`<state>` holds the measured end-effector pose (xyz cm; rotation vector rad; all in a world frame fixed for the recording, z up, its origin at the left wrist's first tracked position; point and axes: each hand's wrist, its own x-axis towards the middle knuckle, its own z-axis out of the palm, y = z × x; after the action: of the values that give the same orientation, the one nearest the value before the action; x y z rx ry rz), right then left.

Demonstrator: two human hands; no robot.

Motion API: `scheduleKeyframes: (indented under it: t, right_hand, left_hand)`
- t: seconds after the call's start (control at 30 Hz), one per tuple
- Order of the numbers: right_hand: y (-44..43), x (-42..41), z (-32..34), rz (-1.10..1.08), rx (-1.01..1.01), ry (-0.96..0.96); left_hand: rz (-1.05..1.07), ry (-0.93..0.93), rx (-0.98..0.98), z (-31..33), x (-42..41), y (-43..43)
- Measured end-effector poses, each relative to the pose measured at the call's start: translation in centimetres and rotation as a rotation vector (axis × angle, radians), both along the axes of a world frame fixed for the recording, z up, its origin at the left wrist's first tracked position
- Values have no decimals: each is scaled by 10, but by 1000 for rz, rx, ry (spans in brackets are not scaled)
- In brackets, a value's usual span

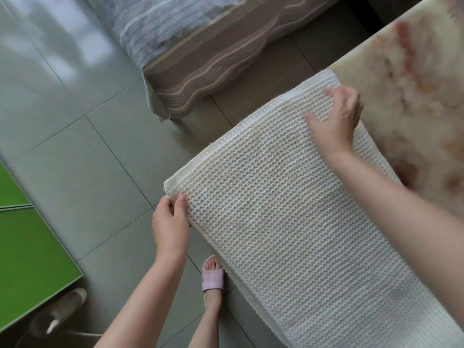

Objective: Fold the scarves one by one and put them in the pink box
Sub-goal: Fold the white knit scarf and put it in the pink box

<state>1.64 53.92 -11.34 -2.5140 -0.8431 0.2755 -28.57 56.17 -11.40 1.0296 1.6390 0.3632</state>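
A cream knitted scarf (276, 202) lies in layers along a table with a floral cover (411, 79), its left side hanging past the table edge. My left hand (170, 222) pinches the scarf's near left corner between thumb and fingers. My right hand (336, 114) rests on the far end of the scarf with fingers spread and slightly bent, touching the fabric. No pink box is in view.
A bed with a grey and brown striped sheet (190, 51) stands across the grey tiled floor (75, 126). A green surface (27, 257) lies at the lower left. My foot in a pink slipper (213, 275) stands beside the table.
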Motion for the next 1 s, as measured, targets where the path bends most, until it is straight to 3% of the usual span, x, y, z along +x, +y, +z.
scheduleKeyframes:
  t: [0.17,0.27,0.4,0.53,0.63,0.73,1.0]
  right_hand:
    - [-85,-150,10,442,-96,221]
    - [-132,-215,10,534,-231,182]
    - [-165,-243,3,406,-330,88]
    - [-179,-246,-2,288,-251,72]
    - [-180,-256,5,352,-154,58]
    - [-183,-269,6,456,-180,67]
    - [-186,-269,0,316,-246,98]
  left_hand:
    - [23,-64,-23,10,0,7]
    - [13,-77,-16,10,-1,9]
    - [28,-61,-33,7,-1,14]
    - [13,-39,-17,2,0,18]
    - [3,10,10,-3,-1,21]
    - [-40,71,62,-7,-1,23]
    - [-95,232,212,-7,4,14]
